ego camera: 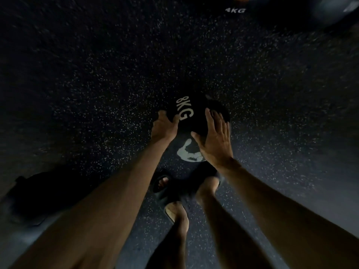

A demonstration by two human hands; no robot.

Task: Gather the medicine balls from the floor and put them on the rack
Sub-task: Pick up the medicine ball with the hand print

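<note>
Black round medicine ball marked 8KG point(196, 117), pale hand-print logo on near side, low over dark speckled rubber floor point(97, 74) at centre of view; contact with floor not discernible. Left hand point(165, 127) gripping ball's left side, fingers curled over edge. Right hand point(215, 138) pressed flat on right side, fingers straight. Hands apart, ball clamped between. Second dark ball marked 4KG point(236, 10) at top edge, well apart. Sandalled feet point(165, 183) near, below ball

Between the left hand point(165, 127) and right hand point(215, 141), the medicine ball point(196, 117) is black with white 8KG lettering. The floor point(97, 74) around them is dark, flecked pale. Beyond the hands, another ball point(235, 11) shows white 4KG.
</note>
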